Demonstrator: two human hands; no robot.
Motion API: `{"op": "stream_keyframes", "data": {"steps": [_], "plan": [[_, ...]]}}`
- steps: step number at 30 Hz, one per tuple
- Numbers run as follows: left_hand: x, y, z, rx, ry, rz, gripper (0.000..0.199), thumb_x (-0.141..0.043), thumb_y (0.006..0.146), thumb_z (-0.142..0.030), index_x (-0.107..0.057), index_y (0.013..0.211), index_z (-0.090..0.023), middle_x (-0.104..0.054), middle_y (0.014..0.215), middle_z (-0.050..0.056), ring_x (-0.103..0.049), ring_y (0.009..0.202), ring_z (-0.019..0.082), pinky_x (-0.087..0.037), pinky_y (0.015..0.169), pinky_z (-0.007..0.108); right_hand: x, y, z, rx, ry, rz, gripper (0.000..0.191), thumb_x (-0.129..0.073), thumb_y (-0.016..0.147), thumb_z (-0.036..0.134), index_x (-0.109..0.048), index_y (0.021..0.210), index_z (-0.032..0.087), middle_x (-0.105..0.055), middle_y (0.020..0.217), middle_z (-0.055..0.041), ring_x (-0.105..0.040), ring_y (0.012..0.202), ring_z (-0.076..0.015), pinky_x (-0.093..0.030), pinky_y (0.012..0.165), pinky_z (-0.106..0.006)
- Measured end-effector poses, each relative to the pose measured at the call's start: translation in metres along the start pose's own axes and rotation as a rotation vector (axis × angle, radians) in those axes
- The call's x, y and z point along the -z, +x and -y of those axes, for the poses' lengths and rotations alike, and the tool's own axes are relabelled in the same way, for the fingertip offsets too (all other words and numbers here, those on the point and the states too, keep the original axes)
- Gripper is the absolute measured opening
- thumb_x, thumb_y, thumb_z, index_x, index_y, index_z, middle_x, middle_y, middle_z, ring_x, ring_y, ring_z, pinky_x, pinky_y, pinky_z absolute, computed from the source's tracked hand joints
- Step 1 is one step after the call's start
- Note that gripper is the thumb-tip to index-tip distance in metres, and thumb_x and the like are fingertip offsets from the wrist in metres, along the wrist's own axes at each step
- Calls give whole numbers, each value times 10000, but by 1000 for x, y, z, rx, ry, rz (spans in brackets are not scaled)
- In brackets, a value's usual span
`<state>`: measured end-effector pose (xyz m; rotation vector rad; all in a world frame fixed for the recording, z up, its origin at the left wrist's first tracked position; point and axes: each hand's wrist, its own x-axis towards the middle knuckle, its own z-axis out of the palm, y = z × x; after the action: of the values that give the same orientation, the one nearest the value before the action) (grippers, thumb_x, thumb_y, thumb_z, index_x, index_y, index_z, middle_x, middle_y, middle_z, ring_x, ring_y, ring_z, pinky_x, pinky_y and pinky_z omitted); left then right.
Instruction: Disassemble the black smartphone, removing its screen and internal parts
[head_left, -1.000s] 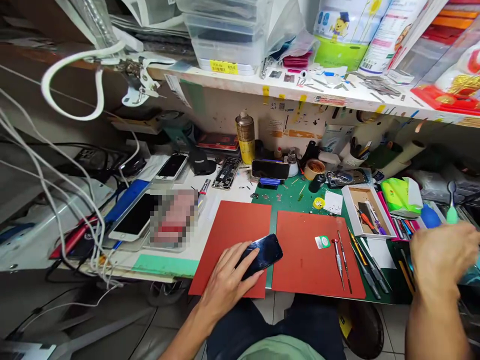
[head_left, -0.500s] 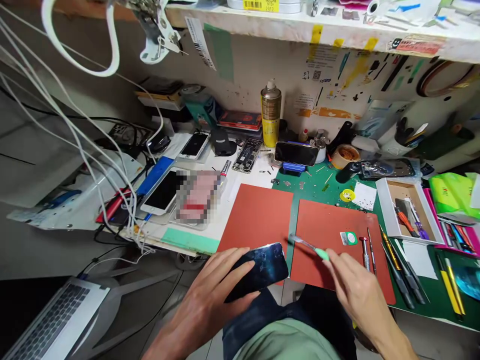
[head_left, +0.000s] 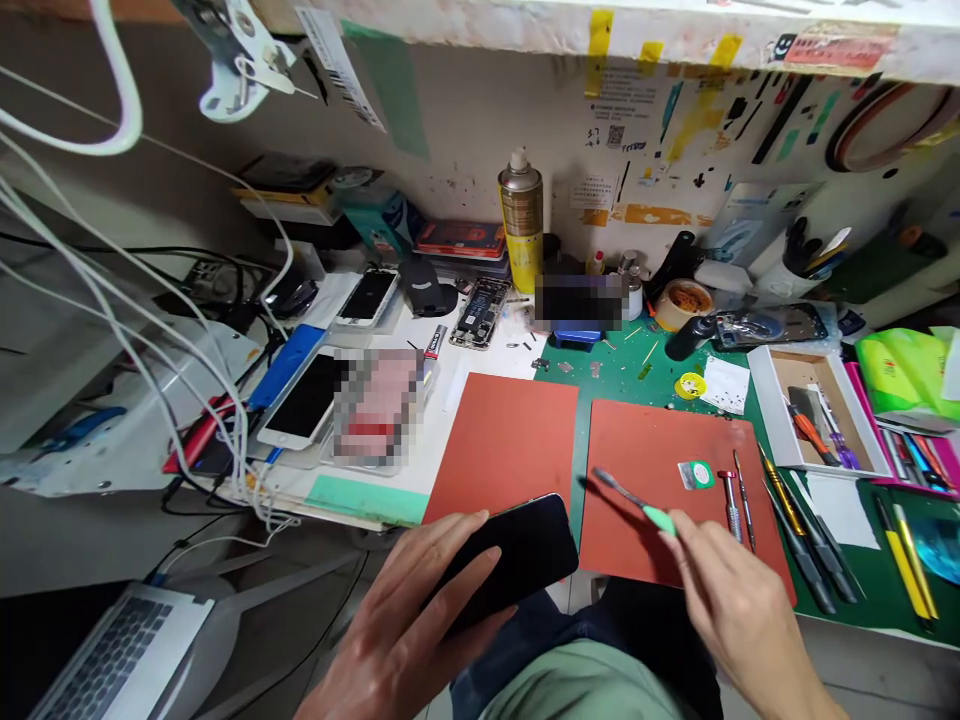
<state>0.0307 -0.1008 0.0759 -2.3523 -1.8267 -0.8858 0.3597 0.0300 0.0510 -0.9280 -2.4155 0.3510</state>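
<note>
My left hand (head_left: 416,610) grips a smartphone (head_left: 517,550) by its sides, its black glass face up, just in front of the near edge of the left red mat (head_left: 510,430). My fingers cover the phone's left end. To the right, my right hand (head_left: 724,575) is closed round the light green handle of a toothbrush (head_left: 634,500). The brush's thin grey neck and head point left over the right red mat (head_left: 637,440), apart from the phone. On that mat, beyond my right hand, lie a small green-and-white packet (head_left: 697,474) and a red-topped screwdriver (head_left: 730,508).
Tweezers and slim tools (head_left: 799,530) lie right of the mat, below a white box (head_left: 817,415) of tools. A yellow spray can (head_left: 521,220) stands at the back. Other phones (head_left: 304,400) fill the left side. White cables (head_left: 105,270) hang there, above a laptop (head_left: 131,640).
The phone's glass looks plain black now, where bright reflections showed before. The brush head has shifted slightly right, further from the phone. The camera view has shifted slightly.
</note>
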Motion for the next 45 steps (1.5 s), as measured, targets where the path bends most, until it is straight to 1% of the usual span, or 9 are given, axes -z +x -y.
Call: {"op": "stream_keyframes", "data": {"steps": [4,9,12,17,27,31,36,40,45], "plan": [[-6,1,0,-9,-13,-21,509,-824,925,-86,-658,1402,-155,-711,1408,189,-665,1360,297,-545,1145,494,0,-8,2,-86,133,6,342,-611,1073,177,-692,1404,203,-706,873,-57,-680,742,-201,-539,694,-322],[-23,1,-4,8,-52,-92,500,-838,903,-76,-678,1373,-135,-688,1410,201,-671,1338,322,-569,1112,496,-19,0,27,-774,577,-3,411,-723,995,567,-795,1200,219,-788,980,-74,-731,780,-200,-580,672,-264],[-37,2,-10,10,-63,-118,457,-828,916,-98,-686,1350,-122,-680,1389,205,-677,1318,324,-588,1090,474,-33,14,54,-938,1045,143,600,-777,885,721,-800,1177,197,-699,777,-20,-644,678,-168,-523,617,-252],[-54,2,-18,46,-37,-179,539,-797,956,-149,-621,1466,-149,-685,1368,196,-695,1265,313,-623,1036,460,-38,33,76,-956,1191,190,596,-649,975,736,-791,981,158,-373,521,78,-331,517,-98,-320,527,-252],[-70,-1,-36,175,42,-199,854,-830,922,-154,-437,1671,-273,-699,1296,158,-719,1183,300,-649,994,437,-35,36,75,-970,1105,160,572,-591,997,717,-823,1094,203,-743,748,-27,-451,516,-119,-310,452,-255],[-60,5,-33,322,-156,-23,910,-838,923,-475,-392,1692,-283,-707,1389,182,-723,1253,344,-655,983,447,-29,38,72,-942,1064,156,547,-601,996,703,-824,935,206,-726,709,-24,-459,513,-118,-329,455,-257],[-39,55,-22,662,-726,310,498,-533,1092,-578,-688,1446,-264,-822,1148,85,-783,1004,237,-633,851,318,-28,36,70,-886,987,141,544,-648,975,683,-803,770,204,-720,690,-42,-617,610,-173,-478,555,-275],[-40,84,-22,776,-905,323,438,-615,1038,-589,-810,1065,-198,-792,901,47,-713,803,179,-553,718,245,-34,32,69,-852,971,95,470,-669,979,642,-815,945,197,-760,691,-40,-741,720,-231,-577,739,-315],[-47,85,-28,840,-943,293,448,-652,1009,-602,-775,954,-175,-727,820,30,-631,725,153,-494,666,238,-35,32,66,-846,938,83,463,-664,990,631,-797,1025,189,-747,684,-28,-733,667,-219,-552,655,-303]]}}
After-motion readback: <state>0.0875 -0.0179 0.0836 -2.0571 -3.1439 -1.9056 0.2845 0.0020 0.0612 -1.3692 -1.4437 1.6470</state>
